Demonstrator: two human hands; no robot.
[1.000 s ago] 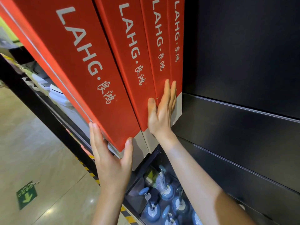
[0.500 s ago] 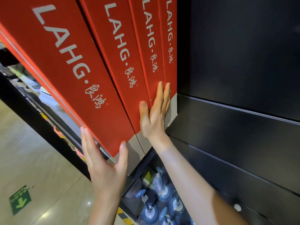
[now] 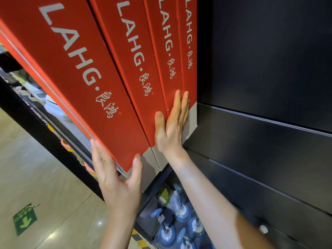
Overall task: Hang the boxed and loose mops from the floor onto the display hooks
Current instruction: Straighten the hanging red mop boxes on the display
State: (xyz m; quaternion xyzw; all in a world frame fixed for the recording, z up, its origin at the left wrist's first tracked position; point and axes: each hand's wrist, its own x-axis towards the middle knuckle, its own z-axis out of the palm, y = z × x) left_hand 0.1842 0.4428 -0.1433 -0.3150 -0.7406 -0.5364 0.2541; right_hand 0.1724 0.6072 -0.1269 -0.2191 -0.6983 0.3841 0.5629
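Both hands have slid a little lower and leftward along the red boxes since a second ago, though their poses look the same. Four tall red boxes hang side by side, leaning in a fan, each printed with LAHG in pale letters and finished with a grey band at the bottom. At the near end, the left hand cups the bottom corner of the first box: its fingers lie straight and close together against the box's left face, while the thumb presses up on the front by the grey band. Further in, the right hand is laid flat over the lower ends of the third box and fourth box, fingers straight and pressed together, thumb spread out onto the second box. To the right stands a dark panel wall with horizontal ledges. Below the boxes, an open bin holds blue plungers standing on their cups. On the left, a black shelf edge runs diagonally, with blurred pale goods behind it. A beige tiled floor carries a green arrow sticker, and yellow-black hazard tape runs along the foot of the bin.
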